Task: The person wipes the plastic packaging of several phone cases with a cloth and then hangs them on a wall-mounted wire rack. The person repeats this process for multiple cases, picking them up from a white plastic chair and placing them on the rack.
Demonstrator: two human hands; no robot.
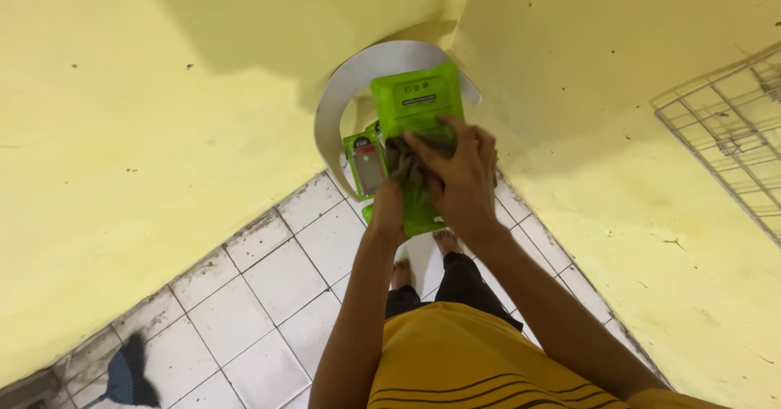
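Note:
A bright green flat plastic pack (417, 100) is held up in front of a yellow wall corner. My left hand (389, 206) grips its lower edge from below. My right hand (457, 175) presses a dark grey cloth (404, 163) against the pack's front, fingers spread over it. Beside it, to the left, a smaller green packet (365, 163) with a reddish panel stands against the curved sheet.
A curved grey metal sheet (346, 84) leans in the corner behind the pack. A wire rack (732, 124) hangs on the right wall. White floor tiles (268, 295) lie below, with my bare feet (423, 258) and a dark blue dustpan-like item (126, 376) at lower left.

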